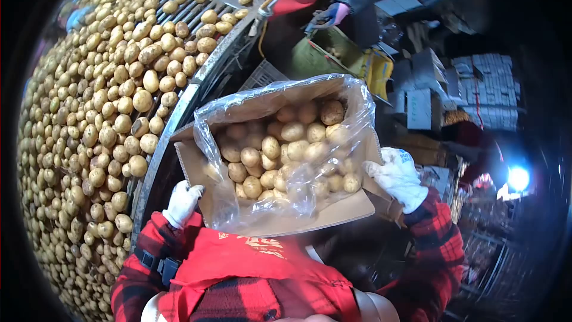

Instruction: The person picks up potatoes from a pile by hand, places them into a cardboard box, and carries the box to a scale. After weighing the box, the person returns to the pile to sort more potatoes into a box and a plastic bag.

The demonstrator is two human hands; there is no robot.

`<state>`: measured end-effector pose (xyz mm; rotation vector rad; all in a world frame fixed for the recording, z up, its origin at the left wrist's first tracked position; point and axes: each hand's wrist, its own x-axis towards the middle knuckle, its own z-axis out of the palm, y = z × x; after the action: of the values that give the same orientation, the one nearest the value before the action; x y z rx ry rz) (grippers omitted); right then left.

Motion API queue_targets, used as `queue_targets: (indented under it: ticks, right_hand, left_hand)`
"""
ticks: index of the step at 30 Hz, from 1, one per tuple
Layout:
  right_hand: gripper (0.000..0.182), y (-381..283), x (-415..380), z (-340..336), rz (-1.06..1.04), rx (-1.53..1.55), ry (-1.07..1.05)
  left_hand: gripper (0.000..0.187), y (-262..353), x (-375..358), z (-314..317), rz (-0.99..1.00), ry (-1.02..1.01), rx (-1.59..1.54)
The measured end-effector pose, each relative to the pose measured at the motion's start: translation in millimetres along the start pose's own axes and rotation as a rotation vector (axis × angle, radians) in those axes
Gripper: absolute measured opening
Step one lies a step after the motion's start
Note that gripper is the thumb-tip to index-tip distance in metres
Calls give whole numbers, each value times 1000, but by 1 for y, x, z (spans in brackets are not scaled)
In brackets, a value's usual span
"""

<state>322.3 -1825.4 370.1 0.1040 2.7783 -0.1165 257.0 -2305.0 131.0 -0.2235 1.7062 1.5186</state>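
A cardboard box (322, 217) lined with clear plastic film (301, 188) is in front of my body, its flaps spread. Inside the box lie many potatoes (270, 147), some partly covered by the film. My left hand (183, 203), in a white glove, grips the box's left side near the lower corner. On the opposite side my right hand (398, 177), gloved in white too, holds the box's edge, its thumb on the rim. The undersides of both hands' grips are hidden behind the cardboard.
To the left, a metal-edged sorting conveyor (189, 92) carries a thick layer of potatoes over rollers. Ahead, another person's gloved hand (325, 18) holds a green sack (328, 53). A yellow bag (376, 74), cartons (420, 107) and a bright lamp (518, 179) are at right.
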Motion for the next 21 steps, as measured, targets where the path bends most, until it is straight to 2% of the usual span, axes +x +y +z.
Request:
queue_targets:
  ticks: [3,5,7,8,9,13,14,15,16,17,21]
  right_hand:
    - [33,-37,-85,0,-25,-109,118]
    - [22,-56,-146,19,75,-170,105]
    - [19,-86,-207,28,-65,-328,187]
    - [18,-108,-230,27,-41,-353,200]
    - [18,-124,-255,36,63,-232,158]
    - [18,-190,-315,50,570,302,67]
    - [19,-199,-327,56,639,355,47]
    - [20,-208,-336,61,813,476,-20]
    - [23,-214,-358,85,636,296,99]
    - [24,-226,-375,96,630,273,166]
    - [31,-271,-441,126,889,409,250]
  left_hand:
    - [22,44,-29,-27,159,-61,210]
    - [24,63,-46,-47,245,-15,368]
    - [26,80,-57,-72,368,-125,401]
    - [26,95,-73,-70,377,-174,311]
    - [26,105,-89,-69,379,-222,224]
    - [25,113,-117,-84,432,-223,648]
    - [25,110,-113,-85,438,-342,749]
    - [26,111,-120,-79,488,-277,987]
    - [25,116,-130,-66,472,-316,999]
    - [25,120,-142,-49,449,-359,1014]
    - [21,125,-154,-2,489,-485,1043]
